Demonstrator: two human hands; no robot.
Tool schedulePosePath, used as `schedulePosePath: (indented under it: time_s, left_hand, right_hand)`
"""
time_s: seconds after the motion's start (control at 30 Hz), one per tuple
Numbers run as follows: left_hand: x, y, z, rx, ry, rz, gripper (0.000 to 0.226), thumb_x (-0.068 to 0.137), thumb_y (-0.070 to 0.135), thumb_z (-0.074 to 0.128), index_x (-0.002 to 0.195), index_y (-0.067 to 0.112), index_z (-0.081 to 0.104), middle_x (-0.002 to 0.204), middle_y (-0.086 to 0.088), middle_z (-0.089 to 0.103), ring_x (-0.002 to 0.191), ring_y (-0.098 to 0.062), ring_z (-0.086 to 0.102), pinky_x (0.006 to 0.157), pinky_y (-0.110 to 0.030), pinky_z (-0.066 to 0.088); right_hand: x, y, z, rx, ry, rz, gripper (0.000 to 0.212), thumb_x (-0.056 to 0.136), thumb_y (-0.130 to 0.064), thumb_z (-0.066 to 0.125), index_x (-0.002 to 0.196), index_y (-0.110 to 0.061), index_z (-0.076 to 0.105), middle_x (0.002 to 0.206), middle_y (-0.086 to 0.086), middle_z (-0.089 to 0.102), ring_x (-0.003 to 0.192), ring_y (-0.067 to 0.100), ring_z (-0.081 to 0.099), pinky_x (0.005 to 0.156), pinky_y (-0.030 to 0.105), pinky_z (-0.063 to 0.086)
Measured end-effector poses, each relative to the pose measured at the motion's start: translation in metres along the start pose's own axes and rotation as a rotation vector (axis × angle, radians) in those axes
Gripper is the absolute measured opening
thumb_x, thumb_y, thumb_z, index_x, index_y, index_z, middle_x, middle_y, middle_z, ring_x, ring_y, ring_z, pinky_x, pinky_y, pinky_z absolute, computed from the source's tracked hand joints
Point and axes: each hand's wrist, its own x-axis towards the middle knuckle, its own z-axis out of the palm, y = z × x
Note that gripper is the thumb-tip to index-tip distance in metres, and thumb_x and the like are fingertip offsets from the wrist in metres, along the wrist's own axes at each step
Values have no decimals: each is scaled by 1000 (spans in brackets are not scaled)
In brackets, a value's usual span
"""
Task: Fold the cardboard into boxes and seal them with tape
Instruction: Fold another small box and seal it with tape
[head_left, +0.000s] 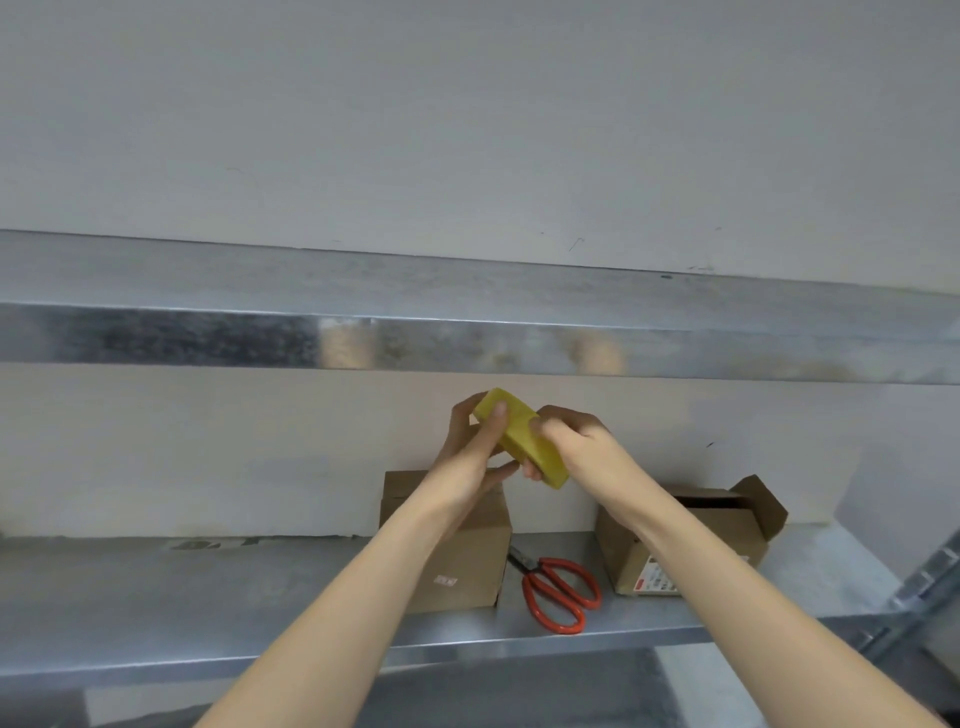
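Observation:
A yellowish roll of tape (522, 434) is held up in the air in front of the wall, seen edge-on and tilted. My left hand (475, 447) grips its upper left end, thumb on the outer face. My right hand (569, 441) grips its lower right part, fingers curled round it. Below on the metal shelf (208, 597) stands a closed brown cardboard box (467, 561), partly hidden by my left forearm. To the right lies a second cardboard box (691, 540) with its flaps open at the far end.
Red-handled scissors (558, 590) lie on the shelf between the two boxes. An upper metal shelf (467, 332) runs across just above my hands. A shelf post (930, 582) stands at the right edge.

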Motion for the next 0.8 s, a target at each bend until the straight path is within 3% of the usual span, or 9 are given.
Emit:
schedulePosePath:
  time_s: [0.07,0.17,0.27,0.4,0.5,0.6,0.7,0.8]
  left_hand:
    - [1,4,-2,-117,20,-120,72,77,65,50,135,21,42,132,-18,54,116,-29,61,99,-46,50]
    - [1,11,-4,-272,61,-311,72,86,63,52,134,9,46,121,-29,55,95,-39,67,83,-46,57]
    - [1,9,-3,-195,78,-259,59,96,49,51,135,6,43,118,-29,56,91,-38,67,77,-44,58]
    - [3,8,-4,-36,61,-134,61,89,52,59,132,11,43,125,-26,56,98,-35,65,90,-51,54]
    - [3,12,-5,-84,142,-158,56,94,48,54,131,6,47,124,-26,57,95,-35,64,79,-47,57]
    - [4,13,-5,-111,163,-236,56,98,49,46,129,2,49,117,-29,58,91,-36,65,72,-43,58]
    - [0,14,-1,-273,194,-302,56,101,49,38,126,0,48,115,-33,59,87,-40,70,79,-48,58]
    - [0,16,2,-317,149,-388,56,100,52,35,130,5,44,120,-34,56,97,-44,67,83,-53,56]
  right_hand:
    - [0,0,-1,8,-31,-16,30,96,-20,43,75,-8,59,64,2,67,66,15,61,76,34,49]
    - [-3,2,1,6,-113,-18,30,84,-27,40,78,-6,60,67,0,68,68,12,63,73,27,50]
    - [-1,5,3,-16,-102,-18,35,83,-31,42,79,-1,60,66,0,66,67,10,61,75,28,48]
    - [4,6,5,-5,-97,-31,31,80,-31,44,76,-4,59,64,1,64,66,12,60,76,36,49]
    - [4,9,2,-19,-155,-68,28,79,-30,43,81,-8,60,71,-1,67,73,12,62,80,37,50]
    - [4,13,3,-1,-229,-78,34,75,-35,47,90,-9,62,78,0,70,79,13,65,79,29,52]
    - [8,17,2,11,-114,-68,26,78,-33,54,93,-14,64,77,-2,72,77,9,66,71,22,51]
    - [13,18,0,11,11,-69,11,76,-29,54,73,-21,61,62,-7,61,63,8,56,60,21,42]
